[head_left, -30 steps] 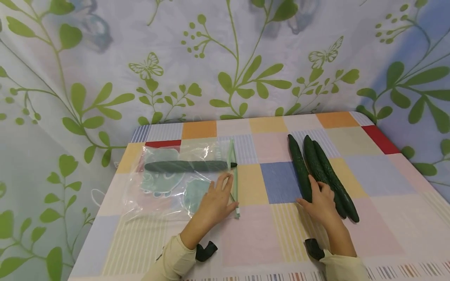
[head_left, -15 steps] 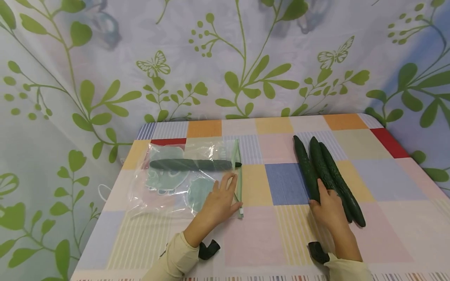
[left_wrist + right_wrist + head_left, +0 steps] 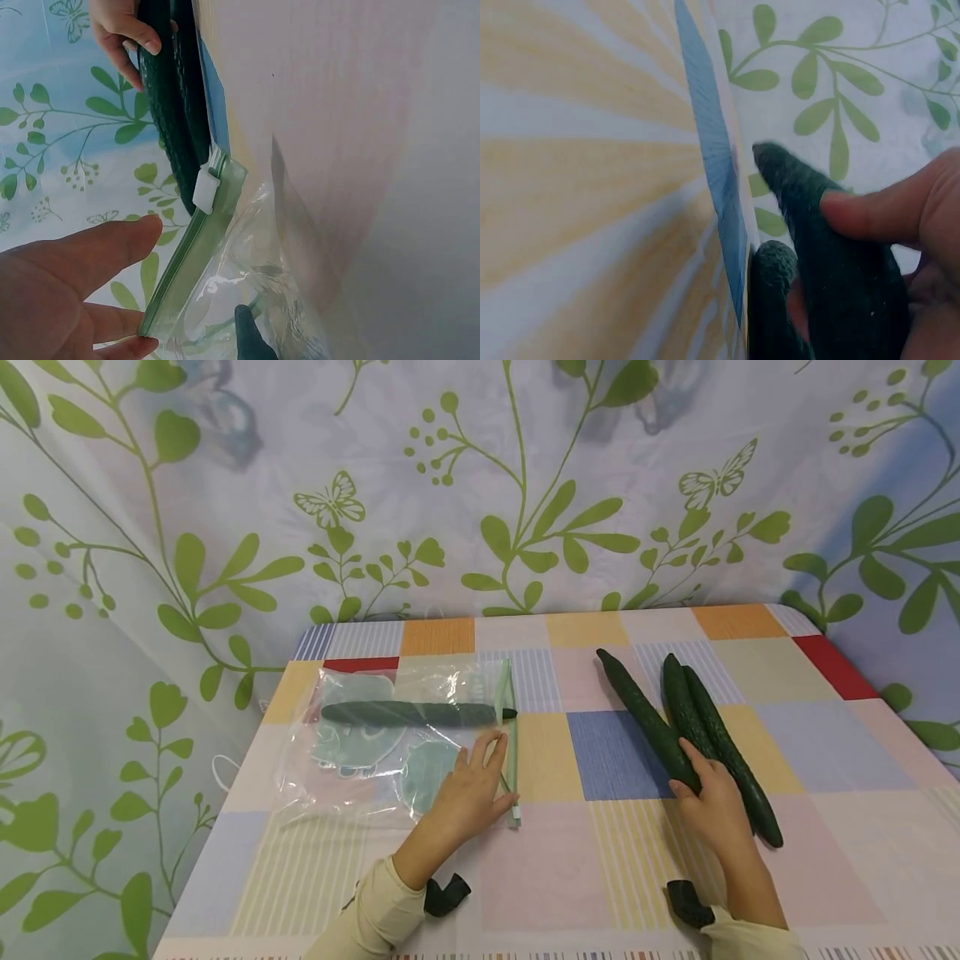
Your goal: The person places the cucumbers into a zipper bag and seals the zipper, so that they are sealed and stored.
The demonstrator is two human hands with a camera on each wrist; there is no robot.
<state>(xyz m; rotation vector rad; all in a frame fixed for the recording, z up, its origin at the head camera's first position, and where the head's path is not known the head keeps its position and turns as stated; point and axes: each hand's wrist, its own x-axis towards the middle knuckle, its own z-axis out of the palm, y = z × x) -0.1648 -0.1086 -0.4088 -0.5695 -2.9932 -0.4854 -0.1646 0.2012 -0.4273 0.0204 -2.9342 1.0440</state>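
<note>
My right hand (image 3: 716,802) grips the near end of a dark green cucumber (image 3: 641,714), thumb on one side and fingers on the other. In the right wrist view the thumb lies along that cucumber (image 3: 847,277). Its far end has swung left, away from two other cucumbers (image 3: 727,747) lying side by side. My left hand (image 3: 465,789), fingers spread and fairly straight, rests at the mouth of a clear zip bag (image 3: 360,802). Inside the bag lies one cucumber (image 3: 408,713), its tip poking past the green zip strip (image 3: 512,760). A white slider (image 3: 205,189) sits at the strip's end.
A patchwork cloth (image 3: 540,868) covers the table. Behind it hangs a leaf-patterned curtain (image 3: 420,485). Dark curved pieces (image 3: 447,895) show beside both sleeves.
The right hand has closed on the leftmost of the three loose cucumbers and turned it, its far end moving left and away from the other two. The left hand stays at the bag.
</note>
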